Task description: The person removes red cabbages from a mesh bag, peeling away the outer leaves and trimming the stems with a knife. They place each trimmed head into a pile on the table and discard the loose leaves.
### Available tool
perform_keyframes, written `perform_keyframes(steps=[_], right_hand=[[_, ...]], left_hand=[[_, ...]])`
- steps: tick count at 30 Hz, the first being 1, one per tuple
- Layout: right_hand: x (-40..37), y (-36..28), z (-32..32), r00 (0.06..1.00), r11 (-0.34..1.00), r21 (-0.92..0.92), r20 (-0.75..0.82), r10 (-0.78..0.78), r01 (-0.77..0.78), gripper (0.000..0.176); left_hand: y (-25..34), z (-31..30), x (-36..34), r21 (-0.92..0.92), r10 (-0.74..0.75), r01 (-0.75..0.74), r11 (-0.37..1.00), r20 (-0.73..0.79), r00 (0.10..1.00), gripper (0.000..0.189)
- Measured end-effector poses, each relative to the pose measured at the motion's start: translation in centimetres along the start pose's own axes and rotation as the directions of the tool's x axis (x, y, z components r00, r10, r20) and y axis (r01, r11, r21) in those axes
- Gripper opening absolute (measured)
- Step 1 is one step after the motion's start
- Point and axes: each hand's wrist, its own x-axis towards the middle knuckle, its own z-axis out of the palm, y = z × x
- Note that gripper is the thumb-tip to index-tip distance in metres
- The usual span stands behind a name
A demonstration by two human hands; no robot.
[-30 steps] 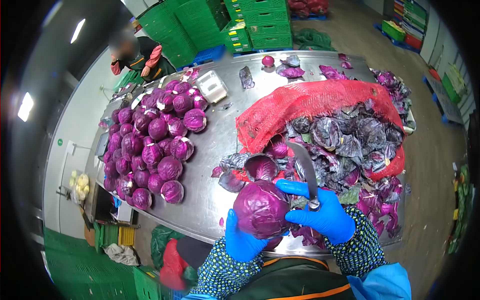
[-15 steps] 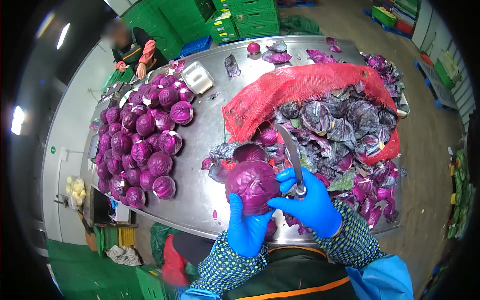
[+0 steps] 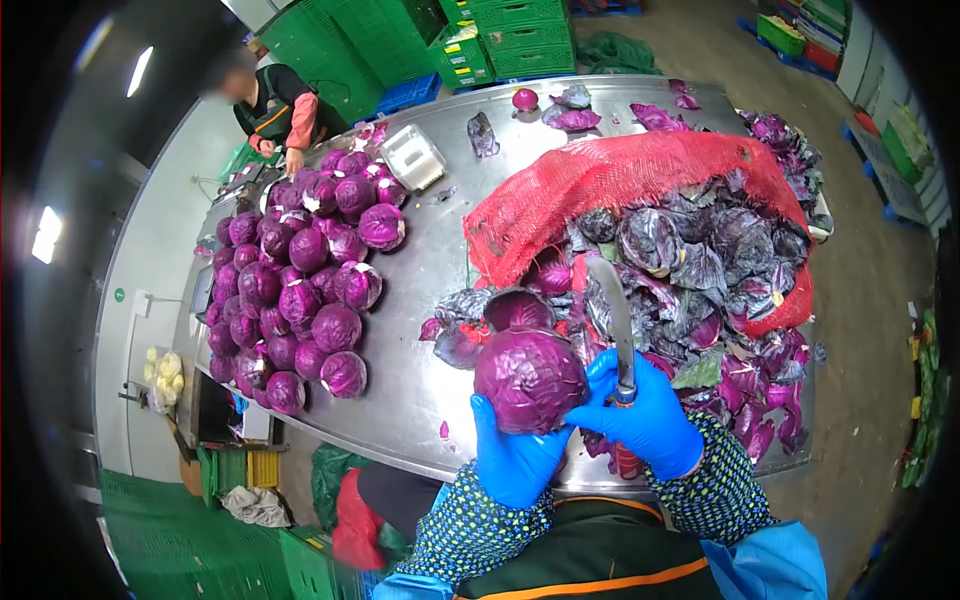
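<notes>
A round red cabbage [image 3: 530, 380] rests in my blue-gloved left hand [image 3: 518, 462], which cups it from below. My right hand [image 3: 645, 415], gloved too, grips a knife [image 3: 618, 320] with the curved blade pointing up, and its fingertips are at the cabbage's right side. Just beyond the cabbage lie loose outer leaves [image 3: 517, 308]. A red net bag [image 3: 520, 215] lies open on the steel table [image 3: 410, 400], with dark untrimmed cabbages [image 3: 650, 240] inside. Torn purple leaves [image 3: 745, 380] are heaped to the right of my right hand.
Trimmed cabbages [image 3: 310, 250] are piled on the left of the table, near a white plastic container [image 3: 412, 158]. A co-worker [image 3: 285, 110] stands at the far left corner. Green crates [image 3: 520, 40] are stacked behind the table. Another person's red-covered part shows at the lower left.
The view has shifted, so the table and piles appear slightly to the right. My hands still hold the cabbage and knife; the cabbage looks slightly turned.
</notes>
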Motion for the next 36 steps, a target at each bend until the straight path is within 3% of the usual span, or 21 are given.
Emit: perform_keyframes(steps=[2, 6, 9, 11, 12, 13, 14, 15, 17, 19, 21, 23, 24, 25, 27, 29, 30, 31, 32, 33, 36], right_hand=[[-0.2, -0.9, -0.2, 0.942, 0.941, 0.046, 0.031, 0.334, -0.335, 0.032], [-1.0, -2.4, -1.8, 0.909, 0.926, 0.111, 0.261, 0.324, -0.361, 0.026], [-1.0, -2.8, -4.4, 0.977, 0.895, 0.391, 0.092, 0.192, -0.213, 0.028], [0.9, -3.7, -5.6, 0.973, 0.966, 0.18, -0.101, 0.207, -0.187, 0.027], [1.9, -2.3, -6.0, 0.948, 0.956, -0.232, -0.301, 0.104, -0.179, 0.032], [2.3, -1.8, -5.7, 0.927, 0.673, -0.723, -0.129, -0.351, 0.154, 0.044], [1.1, -2.5, -5.2, 0.989, 0.872, -0.488, -0.109, -0.1, 0.035, 0.05], [0.0, -4.1, -3.3, 0.989, 0.965, -0.219, -0.013, 0.148, -0.148, 0.055], [-0.2, -3.7, -1.0, 0.94, 0.861, -0.382, 0.19, -0.282, 0.336, 0.05], [0.7, -2.5, -0.9, 0.878, 0.723, -0.5, 0.238, -0.415, 0.477, 0.037], [1.1, -2.0, -1.3, 0.914, 0.774, -0.488, 0.175, -0.367, 0.404, 0.029], [1.3, -2.3, -1.7, 0.944, 0.819, -0.472, 0.121, -0.306, 0.326, 0.023], [1.4, -3.2, -2.0, 0.999, 0.966, -0.259, -0.052, 0.003, -0.016, 0.021], [1.4, -3.6, -2.4, 0.928, 0.938, 0.013, -0.138, 0.345, -0.347, 0.02], [1.3, -2.4, -4.9, 0.936, 0.94, 0.183, -0.155, 0.315, -0.287, 0.022], [1.8, 0.6, -7.7, 0.92, 0.932, 0.003, -0.161, 0.358, -0.362, 0.024], [1.8, 3.5, -8.6, 0.972, 0.867, -0.498, -0.211, -0.102, -0.017, 0.027], [1.7, 5.0, -9.0, 0.857, 0.451, -0.856, -0.019, -0.515, 0.252, 0.03], [0.5, 1.8, -6.4, 0.965, 0.905, -0.359, -0.211, 0.159, -0.228, 0.039], [0.2, 0.3, -5.2, 0.912, 0.913, -0.033, -0.073, 0.403, -0.406, 0.05], [0.5, -0.2, -1.9, 0.937, 0.936, 0.045, 0.005, 0.35, -0.35, 0.057]], left_hand=[[0.2, -0.3, -0.4, 0.105, 0.053, -0.044, 0.994, -0.088, 0.995, 0.087], [0.3, -1.6, -1.3, 0.081, 0.073, -0.064, 0.995, -0.108, 0.992, 0.084], [0.5, -2.6, -1.8, 0.146, -0.032, 0.052, 0.988, -0.135, 0.99, 0.083], [0.2, -3.7, -2.0, -0.001, -0.109, 0.11, 0.994, -0.128, 0.986, 0.08], [0.2, -3.9, -1.8, -0.156, -0.186, 0.186, 0.97, 0.015, 0.982, 0.08], [0.3, -3.8, -1.3, -0.29, -0.239, 0.281, 0.915, 0.172, 0.956, 0.08], [0.4, -3.5, -0.9, -0.286, -0.243, 0.287, 0.914, 0.179, 0.953, 0.08], [0.6, -2.9, -0.8, 0.075, -0.206, 0.197, 0.977, 0.14, 0.968, 0.082], [0.3, -2.7, -1.2, 0.535, -0.143, 0.073, 0.842, 0.091, 0.985, 0.086], [-0.1, -3.0, -1.4, 0.73, -0.105, 0.032, 0.683, 0.055, 0.993, 0.089], [-0.3, -4.1, -1.0, 0.311, -0.228, 0.205, 0.928, 0.039, 0.973, 0.087], [-0.7, -5.5, -0.7, -0.194, -0.332, 0.343, 0.919, 0.085, 0.939, 0.085], [-0.9, -5.9, -0.6, -0.433, -0.37, 0.388, 0.813, 0.129, 0.92, 0.083], [-0.9, -5.6, -0.7, -0.525, -0.351, 0.379, 0.762, 0.157, 0.923, 0.084], [-1.0, -4.9, -0.9, -0.688, -0.312, 0.37, 0.624, 0.215, 0.925, 0.086], [0.1, -4.2, -0.7, -0.64, -0.287, 0.339, 0.689, 0.188, 0.939, 0.086], [0.6, -4.1, -0.7, -0.607, -0.275, 0.333, 0.721, 0.191, 0.942, 0.085], [1.1, -4.0, -0.6, -0.574, -0.262, 0.326, 0.751, 0.194, 0.945, 0.084], [1.5, -3.6, -0.5, -0.524, -0.27, 0.26, 0.811, 0.058, 0.961, 0.085], [1.7, -3.4, -0.6, -0.46, -0.267, 0.201, 0.865, -0.082, 0.96, 0.086], [2.3, -2.1, -1.0, -0.129, -0.201, 0.186, 0.974, -0.116, 0.973, 0.083]])
